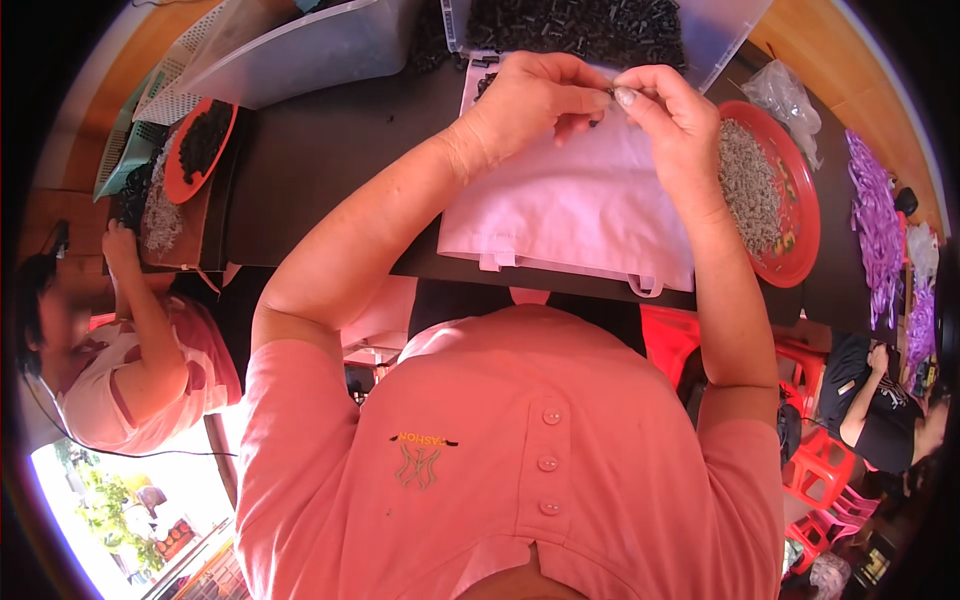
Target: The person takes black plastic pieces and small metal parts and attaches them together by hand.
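Head: left hand (525, 105), right hand (685, 125) over creased cloth (570, 220)

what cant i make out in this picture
Head view: what the left hand and right hand meet over; too small, largely covered by them.
Head view: far end of the bin of black pieces; cut off by the top edge.
Head view: exact shape of the grey pieces; too small.
Head view: inside of the translucent bin; mostly hidden by its wall.

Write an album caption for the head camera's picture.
Bare left hand and right hand close together above pale pink cloth, beside a round red plate of small grey pieces.
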Demonstrator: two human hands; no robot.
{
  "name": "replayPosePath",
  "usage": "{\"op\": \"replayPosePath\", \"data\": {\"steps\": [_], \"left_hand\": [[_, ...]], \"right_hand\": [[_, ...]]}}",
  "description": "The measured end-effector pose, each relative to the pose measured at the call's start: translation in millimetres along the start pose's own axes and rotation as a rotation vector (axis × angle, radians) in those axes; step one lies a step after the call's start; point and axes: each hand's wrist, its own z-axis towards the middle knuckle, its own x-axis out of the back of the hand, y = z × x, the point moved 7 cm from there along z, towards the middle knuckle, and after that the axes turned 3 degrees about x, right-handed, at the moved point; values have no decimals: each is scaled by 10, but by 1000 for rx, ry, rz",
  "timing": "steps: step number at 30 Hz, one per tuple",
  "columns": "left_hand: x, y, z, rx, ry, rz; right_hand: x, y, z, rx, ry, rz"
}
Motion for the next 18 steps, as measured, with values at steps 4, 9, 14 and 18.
{"op": "replayPosePath", "data": {"steps": [4, 9, 14, 18], "left_hand": [[30, -25, -12, 14, 28, 24], [51, -41, -24, 34, 41, 0], [129, -40, -26, 90, 62, -132], [311, -37, 42, 63, 62, -246]], "right_hand": [[-35, -66, -9, 32, -32, -34], [-105, -325, -49, 360, -56, -339], [-137, -314, -30, 348, -37, -279], [-103, -204, -17, 322, -132, -382]]}}
